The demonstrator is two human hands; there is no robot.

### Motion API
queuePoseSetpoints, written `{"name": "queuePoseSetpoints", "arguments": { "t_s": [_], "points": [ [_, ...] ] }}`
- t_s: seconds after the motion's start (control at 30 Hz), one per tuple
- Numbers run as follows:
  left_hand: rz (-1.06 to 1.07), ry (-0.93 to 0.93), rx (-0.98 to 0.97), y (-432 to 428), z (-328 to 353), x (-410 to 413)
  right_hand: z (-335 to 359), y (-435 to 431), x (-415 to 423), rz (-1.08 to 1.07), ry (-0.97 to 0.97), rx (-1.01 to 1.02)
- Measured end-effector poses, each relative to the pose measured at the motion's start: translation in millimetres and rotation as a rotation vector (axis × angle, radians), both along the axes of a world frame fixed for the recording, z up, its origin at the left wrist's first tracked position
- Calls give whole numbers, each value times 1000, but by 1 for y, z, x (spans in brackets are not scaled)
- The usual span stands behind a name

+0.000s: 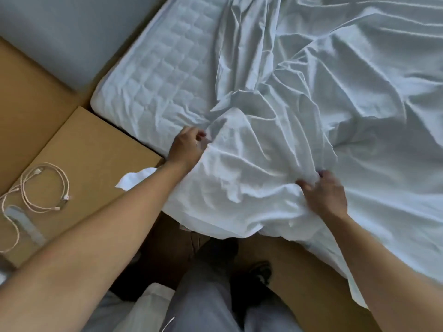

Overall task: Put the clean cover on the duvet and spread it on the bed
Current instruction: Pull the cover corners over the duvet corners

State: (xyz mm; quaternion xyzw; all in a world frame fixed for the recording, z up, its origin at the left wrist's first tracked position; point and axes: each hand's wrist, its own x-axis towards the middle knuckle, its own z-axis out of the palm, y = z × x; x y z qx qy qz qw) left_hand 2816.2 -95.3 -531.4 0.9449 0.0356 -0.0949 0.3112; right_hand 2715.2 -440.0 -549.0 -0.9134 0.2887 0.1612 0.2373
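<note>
A white duvet cover (299,92) lies crumpled over most of the bed, bunched near the front edge and hanging over the side. A quilted white layer (153,77), duvet or mattress pad, shows bare at the bed's left end. My left hand (188,147) pinches a fold of the cover at the bunch's left edge. My right hand (323,192) grips a handful of the cover at the bed's near edge. Both forearms reach in from below.
A wooden bedside surface (79,154) stands left of the bed, with a coiled pale cable (40,188) and a small grey object (24,221) on it. A grey headboard or wall (60,32) rises at the back left. My legs and dark shoes (256,276) stand against the bed frame.
</note>
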Motion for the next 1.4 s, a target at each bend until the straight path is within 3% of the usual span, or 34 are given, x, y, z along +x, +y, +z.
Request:
{"name": "queuePoseSetpoints", "arguments": {
  "t_s": [0.1, 0.17, 0.2, 0.27, 0.3, 0.37, 0.43, 0.57, 0.63, 0.7, 0.8, 0.9, 1.0, 1.1, 1.2, 1.3, 1.37, 1.4],
  "points": [
    [35, -42, -131, -19, 0, -43, 12, 49, 4, 274, -609, -214],
    [81, 29, -164, -14, -2, -50, 20, 86, 17, 582, -778, -121],
    [61, 107, -146, -9, -4, -47, 20, 103, 27, 722, -699, -59],
    [39, 197, -63, 0, -8, -35, 16, 135, 42, 879, -345, -13],
    [56, 192, -13, 4, -10, -29, 12, 146, 49, 904, -206, -24],
    [93, 156, 67, 9, -9, -13, -1, 159, 59, 901, -102, -62],
    [106, 27, 129, 14, 0, 11, -11, 167, 68, 874, -128, -102],
    [86, -526, 333, 30, 45, 90, -18, 188, 106, 730, -358, -86],
    [132, -689, 434, 41, 60, 125, -18, 202, 136, 683, -400, -44],
    [185, -569, 523, 45, 54, 143, -25, 205, 158, 700, -255, -57],
    [243, -105, 521, 31, 7, 123, -49, 189, 165, 768, 34, -173],
    [203, 213, 349, 8, -49, 74, -66, 170, 167, 836, -42, -110],
    [252, 232, 167, -4, -81, 43, -64, 159, 173, 869, -49, 51],
    [338, 135, 74, -10, -81, 42, -53, 140, 175, 936, 24, 57],
    [378, 33, 5, -27, -74, 36, -35, 124, 173, 1056, 201, -67],
    [312, 116, -41, -57, -74, 13, -6, 121, 178, 1251, 454, -300],
    [313, 193, -73, -75, -75, -1, 13, 134, 192, 1388, 472, -364],
    [328, 210, -92, -81, -74, -6, 19, 147, 202, 1417, 384, -307]
  ]
}}
